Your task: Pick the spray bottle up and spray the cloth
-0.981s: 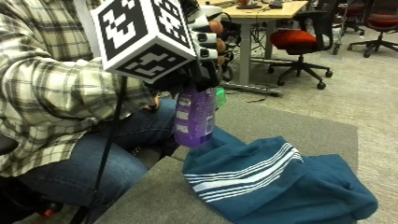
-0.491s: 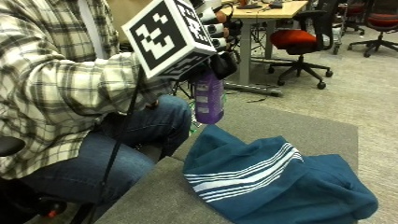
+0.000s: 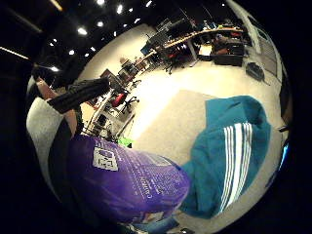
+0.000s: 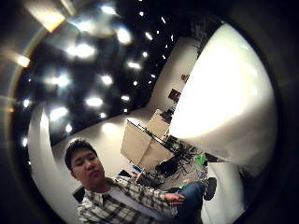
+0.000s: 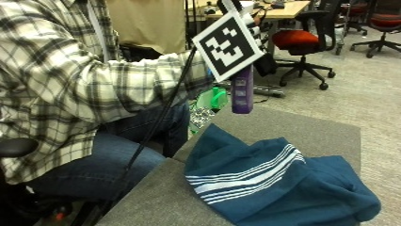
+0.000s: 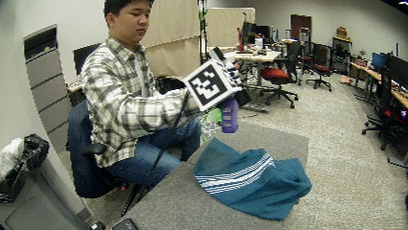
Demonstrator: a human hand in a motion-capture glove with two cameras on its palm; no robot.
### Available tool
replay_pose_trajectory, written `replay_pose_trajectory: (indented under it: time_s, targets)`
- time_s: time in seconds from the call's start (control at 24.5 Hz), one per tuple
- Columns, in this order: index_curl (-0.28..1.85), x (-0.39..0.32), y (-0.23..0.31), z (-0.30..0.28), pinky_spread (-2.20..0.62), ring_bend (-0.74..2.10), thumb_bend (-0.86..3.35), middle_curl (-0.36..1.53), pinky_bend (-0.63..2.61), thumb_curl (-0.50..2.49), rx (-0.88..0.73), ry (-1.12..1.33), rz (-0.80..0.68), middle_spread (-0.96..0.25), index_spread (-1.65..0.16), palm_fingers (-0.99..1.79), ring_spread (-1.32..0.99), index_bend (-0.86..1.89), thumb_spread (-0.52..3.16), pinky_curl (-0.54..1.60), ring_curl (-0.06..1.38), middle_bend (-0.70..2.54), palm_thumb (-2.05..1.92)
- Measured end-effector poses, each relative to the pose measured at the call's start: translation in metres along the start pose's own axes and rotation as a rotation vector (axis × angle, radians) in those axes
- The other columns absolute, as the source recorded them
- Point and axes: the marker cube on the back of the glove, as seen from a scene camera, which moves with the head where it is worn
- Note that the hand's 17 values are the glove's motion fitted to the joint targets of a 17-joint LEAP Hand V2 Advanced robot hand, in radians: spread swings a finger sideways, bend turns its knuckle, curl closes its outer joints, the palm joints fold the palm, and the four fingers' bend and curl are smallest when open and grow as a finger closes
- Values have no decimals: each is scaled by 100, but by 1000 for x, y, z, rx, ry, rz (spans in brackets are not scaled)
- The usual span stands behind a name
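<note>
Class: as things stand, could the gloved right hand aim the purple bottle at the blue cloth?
Probably yes: the right hand holds the bottle above the cloth, with nothing between them.

Item count, as visible:

- Spray bottle (image 5: 242, 92): one, purple.
- Cloth (image 5: 276, 181): one, teal, with one band of white stripes.
- Table (image 5: 313, 129): one, grey-topped, under the cloth.
- Gloved hand (image 5: 258, 35): one.
- Person in a plaid shirt (image 5: 75, 80): one, seated.
- Red office chair (image 5: 300, 40): one near; a second, farther chair with a red seat (image 5: 383, 20) at the edge of the outside view.
- Wooden desk (image 5: 285, 9): one behind the chairs.
</note>
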Motion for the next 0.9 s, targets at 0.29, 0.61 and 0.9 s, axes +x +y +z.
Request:
replay_pose_trajectory:
  time_s: [0.29, 0.61, 0.9]
  targets:
    - [52, 63, -23, 32, -15, 58, -3, 54, 52, 82, 43, 25, 34, -17, -29, 121, -22, 15, 18, 37, 48, 49, 110]
    - [52, 120, -19, 71, -15, 58, -3, 54, 52, 82, -46, -33, 65, -16, -30, 121, -22, 15, 18, 37, 48, 49, 110]
    - [52, 139, -14, 96, -14, 58, -3, 54, 52, 82, -99, -76, 59, -16, -30, 119, -21, 15, 19, 38, 48, 49, 110]
